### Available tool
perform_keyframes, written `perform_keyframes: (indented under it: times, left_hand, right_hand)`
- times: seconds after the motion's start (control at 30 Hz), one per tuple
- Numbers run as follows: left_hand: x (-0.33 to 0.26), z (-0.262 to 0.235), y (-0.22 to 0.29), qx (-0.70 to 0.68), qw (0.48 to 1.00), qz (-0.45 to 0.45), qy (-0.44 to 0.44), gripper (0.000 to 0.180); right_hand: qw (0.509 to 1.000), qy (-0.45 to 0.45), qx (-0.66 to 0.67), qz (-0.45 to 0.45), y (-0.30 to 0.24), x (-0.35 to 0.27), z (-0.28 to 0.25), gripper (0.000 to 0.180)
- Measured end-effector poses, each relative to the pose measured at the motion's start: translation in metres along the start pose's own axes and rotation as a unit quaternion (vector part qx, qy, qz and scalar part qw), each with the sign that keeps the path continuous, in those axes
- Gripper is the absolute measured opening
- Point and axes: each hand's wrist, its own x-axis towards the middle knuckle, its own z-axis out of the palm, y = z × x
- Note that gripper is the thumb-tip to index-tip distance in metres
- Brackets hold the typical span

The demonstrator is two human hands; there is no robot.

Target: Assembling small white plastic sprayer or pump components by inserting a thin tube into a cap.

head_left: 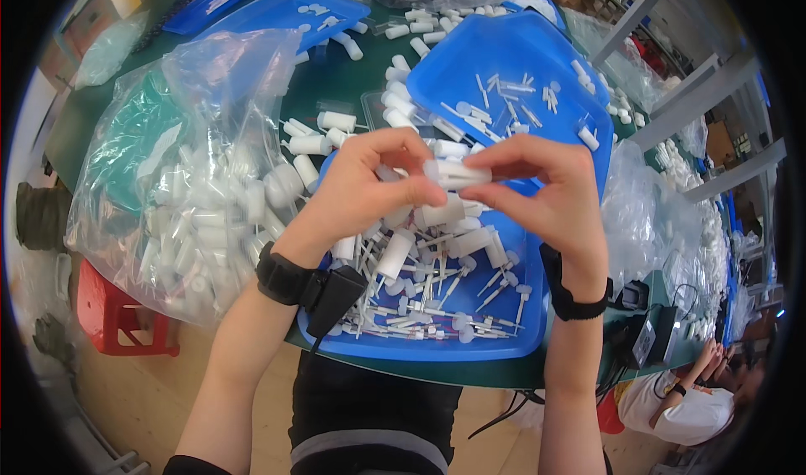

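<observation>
A white plastic tube (462, 174) with a translucent round end is held level between my two hands, above a blue tray (504, 351). My left hand (369, 177) is closed in a pinch at the tube's translucent left end. With thumb and fingers, my right hand (550, 177) grips its right end. Beneath them in the tray lie thin white sticks (437, 265) with round translucent heads, and thicker white cylinders (395, 254). Part of the tray's contents is hidden behind my hands.
A large clear bag (201, 215) of white plastic parts stands at the left. Another blue tray (470, 47) with small sticks lies beyond my hands, with loose white cylinders (336, 121) nearby on the green table (319, 89). A red stool (126, 320) is at lower left; a co-worker (680, 408) sits at lower right.
</observation>
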Motion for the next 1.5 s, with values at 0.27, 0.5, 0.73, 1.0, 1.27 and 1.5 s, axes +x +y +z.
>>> perform_keyframes:
  times: [0.27, 0.5, 0.73, 1.0, 1.27, 1.5]
  left_hand:
    - [0.001, 0.002, 0.007, -0.065, 0.986, -0.065, 0.136, 0.042]
    - [0.003, -0.005, -0.004, -0.279, 0.951, -0.078, 0.111, 0.039]
    - [0.006, -0.007, -0.012, -0.363, 0.92, -0.088, 0.121, 0.042]
    - [0.007, -0.004, -0.008, -0.346, 0.933, -0.069, 0.072, 0.032]
    - [-0.002, 0.007, 0.006, 0.111, 0.994, -0.003, -0.026, 0.04]
    - [0.003, 0.002, 0.011, -0.067, 0.993, 0.087, 0.03, 0.025]
  right_hand:
    - [0.979, -0.109, -0.074, 0.157, -0.002, -0.012, -0.04, 0.025]
    - [0.959, -0.134, -0.217, 0.124, -0.008, -0.038, -0.03, 0.023]
    - [0.916, -0.311, -0.238, 0.093, -0.017, -0.057, 0.033, 0.016]
    - [0.931, -0.28, -0.221, 0.077, -0.021, -0.054, 0.025, 0.008]
    - [0.992, -0.057, -0.001, 0.113, -0.046, -0.027, -0.011, 0.006]
    - [0.986, -0.017, 0.124, 0.114, -0.035, 0.022, 0.001, 0.009]
